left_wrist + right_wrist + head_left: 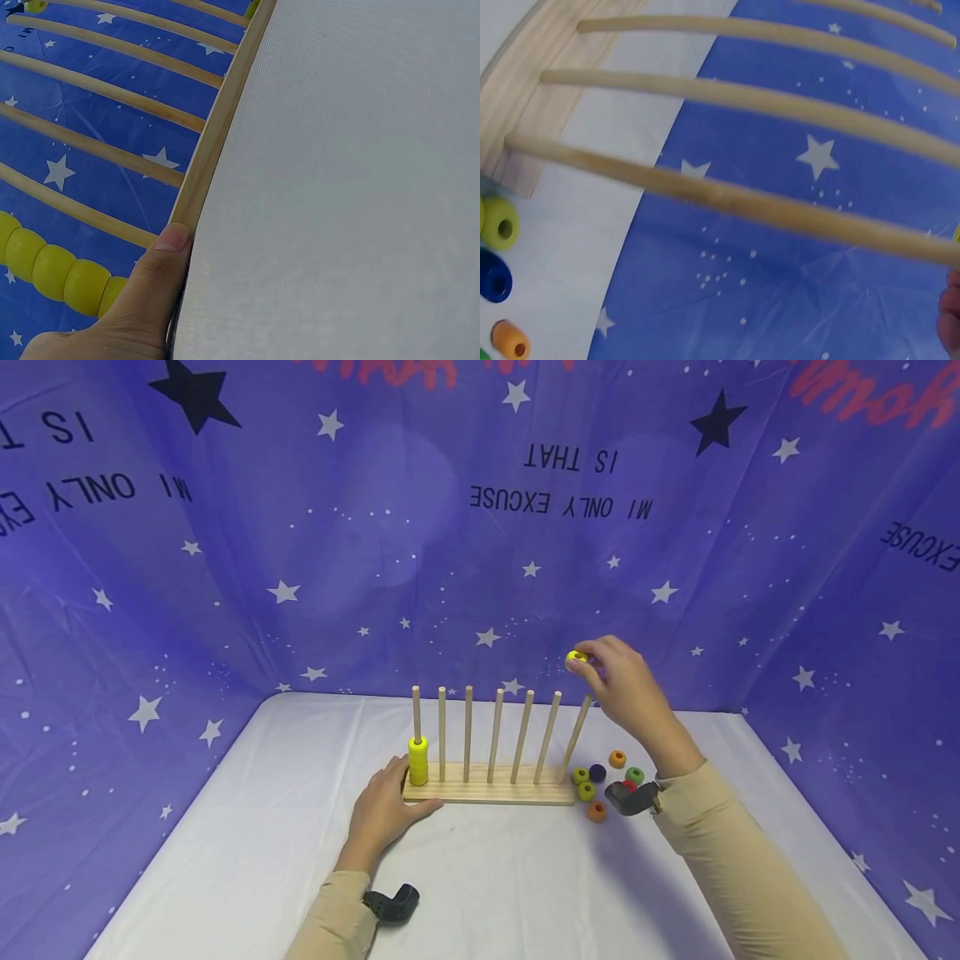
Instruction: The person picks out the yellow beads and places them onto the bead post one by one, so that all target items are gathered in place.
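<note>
A wooden base [487,795] with several upright pegs [495,735] stands on the table. Yellow beads [418,762] are stacked on its leftmost peg; they also show in the left wrist view as a yellow row [52,271]. My left hand [386,810] holds the base's left end, its thumb [154,274] lying along the front edge. Up near the top of the rightmost peg [576,739], my right hand [622,681] pinches a yellow bead [576,658] between thumb and fingers. In the right wrist view only the fingertips [950,311] show at the right edge.
Loose beads lie right of the base: olive-yellow [586,791], dark blue [597,772], orange [617,759], green [634,774] and partly hidden red [629,786]. A white cloth [487,877] covers the table. Blue star-printed fabric [450,568] rises behind and at both sides.
</note>
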`<state>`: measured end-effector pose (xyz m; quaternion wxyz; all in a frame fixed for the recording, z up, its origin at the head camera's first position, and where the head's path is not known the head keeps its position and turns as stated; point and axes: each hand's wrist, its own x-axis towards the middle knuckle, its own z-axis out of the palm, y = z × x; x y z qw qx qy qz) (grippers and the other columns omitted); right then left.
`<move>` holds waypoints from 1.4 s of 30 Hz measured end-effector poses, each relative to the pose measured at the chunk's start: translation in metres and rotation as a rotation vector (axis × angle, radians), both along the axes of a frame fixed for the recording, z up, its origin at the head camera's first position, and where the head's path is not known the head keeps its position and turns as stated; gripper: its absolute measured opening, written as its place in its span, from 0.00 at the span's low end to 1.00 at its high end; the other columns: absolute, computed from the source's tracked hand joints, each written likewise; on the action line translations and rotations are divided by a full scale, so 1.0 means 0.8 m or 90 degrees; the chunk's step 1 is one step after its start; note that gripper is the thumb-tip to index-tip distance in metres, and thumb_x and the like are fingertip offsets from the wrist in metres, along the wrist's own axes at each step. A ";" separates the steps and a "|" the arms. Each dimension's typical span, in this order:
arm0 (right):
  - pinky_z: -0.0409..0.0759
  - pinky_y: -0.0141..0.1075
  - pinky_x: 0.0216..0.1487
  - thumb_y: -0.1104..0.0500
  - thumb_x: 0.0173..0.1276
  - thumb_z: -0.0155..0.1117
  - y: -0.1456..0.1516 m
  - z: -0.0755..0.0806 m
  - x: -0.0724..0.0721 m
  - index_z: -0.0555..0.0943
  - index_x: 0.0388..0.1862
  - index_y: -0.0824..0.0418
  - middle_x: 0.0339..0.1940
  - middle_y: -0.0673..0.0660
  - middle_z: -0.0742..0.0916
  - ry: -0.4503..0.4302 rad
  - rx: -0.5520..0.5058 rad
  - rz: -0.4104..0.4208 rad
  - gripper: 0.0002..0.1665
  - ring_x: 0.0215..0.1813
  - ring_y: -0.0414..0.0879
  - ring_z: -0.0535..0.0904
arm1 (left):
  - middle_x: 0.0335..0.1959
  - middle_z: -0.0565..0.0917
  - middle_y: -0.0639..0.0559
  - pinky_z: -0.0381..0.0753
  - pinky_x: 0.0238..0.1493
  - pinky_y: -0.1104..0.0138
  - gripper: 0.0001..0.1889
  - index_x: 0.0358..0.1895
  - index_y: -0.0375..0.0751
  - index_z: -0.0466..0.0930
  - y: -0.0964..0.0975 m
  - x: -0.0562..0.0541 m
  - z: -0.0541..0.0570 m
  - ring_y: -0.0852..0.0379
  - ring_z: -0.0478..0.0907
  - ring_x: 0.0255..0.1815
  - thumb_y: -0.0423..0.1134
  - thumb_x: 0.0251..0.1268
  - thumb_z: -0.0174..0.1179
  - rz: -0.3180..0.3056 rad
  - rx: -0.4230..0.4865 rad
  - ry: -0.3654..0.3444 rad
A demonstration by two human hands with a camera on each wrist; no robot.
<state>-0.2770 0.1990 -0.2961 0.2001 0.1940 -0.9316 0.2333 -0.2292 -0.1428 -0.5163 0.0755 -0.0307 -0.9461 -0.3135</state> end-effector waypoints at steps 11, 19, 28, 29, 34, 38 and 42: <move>0.81 0.44 0.49 0.48 0.73 0.60 -0.039 0.008 0.004 0.81 0.56 0.60 0.48 0.55 0.84 0.032 -0.003 0.066 0.21 0.48 0.51 0.78 | 0.74 0.69 0.46 0.65 0.73 0.41 0.54 0.76 0.50 0.61 -0.001 -0.001 -0.004 0.41 0.61 0.78 0.69 0.46 0.70 -0.002 -0.002 0.001; 0.81 0.45 0.52 0.48 0.74 0.59 -0.080 0.010 0.006 0.80 0.57 0.61 0.50 0.55 0.84 0.032 -0.006 0.128 0.22 0.50 0.50 0.78 | 0.73 0.71 0.45 0.67 0.72 0.41 0.53 0.75 0.49 0.62 -0.001 -0.001 -0.001 0.41 0.62 0.77 0.68 0.46 0.71 -0.002 -0.007 0.008; 0.82 0.42 0.56 0.49 0.73 0.61 -0.138 0.003 0.009 0.81 0.57 0.62 0.51 0.55 0.85 0.040 -0.005 0.190 0.21 0.53 0.49 0.80 | 0.73 0.70 0.44 0.67 0.71 0.40 0.53 0.75 0.50 0.62 -0.001 0.000 -0.002 0.39 0.63 0.76 0.68 0.46 0.71 -0.003 -0.004 0.007; 0.81 0.41 0.57 0.49 0.73 0.61 -0.144 0.002 0.010 0.81 0.57 0.62 0.51 0.55 0.85 0.039 -0.005 0.195 0.22 0.53 0.49 0.80 | 0.73 0.70 0.44 0.67 0.71 0.39 0.52 0.75 0.51 0.62 -0.001 0.000 -0.002 0.39 0.63 0.76 0.68 0.46 0.71 -0.005 -0.004 0.008; 0.82 0.37 0.51 0.49 0.74 0.60 -0.173 -0.001 0.015 0.80 0.59 0.62 0.49 0.53 0.85 0.029 -0.001 0.221 0.22 0.48 0.46 0.80 | 0.72 0.72 0.45 0.68 0.70 0.40 0.51 0.74 0.53 0.63 -0.002 0.000 -0.002 0.40 0.64 0.76 0.68 0.46 0.71 -0.008 -0.011 0.016; 0.82 0.34 0.50 0.51 0.74 0.60 -0.191 -0.003 0.016 0.80 0.60 0.62 0.49 0.53 0.85 0.024 0.002 0.236 0.22 0.49 0.46 0.80 | 0.71 0.73 0.45 0.70 0.69 0.40 0.50 0.73 0.52 0.65 -0.003 -0.001 -0.003 0.40 0.65 0.75 0.67 0.46 0.72 -0.013 -0.014 0.032; 0.82 0.34 0.52 0.51 0.73 0.61 -0.203 -0.004 0.017 0.80 0.61 0.62 0.50 0.53 0.85 0.028 0.010 0.243 0.23 0.52 0.45 0.79 | 0.71 0.74 0.46 0.71 0.68 0.40 0.50 0.73 0.53 0.65 -0.004 -0.001 -0.003 0.40 0.65 0.75 0.69 0.45 0.71 -0.018 -0.013 0.042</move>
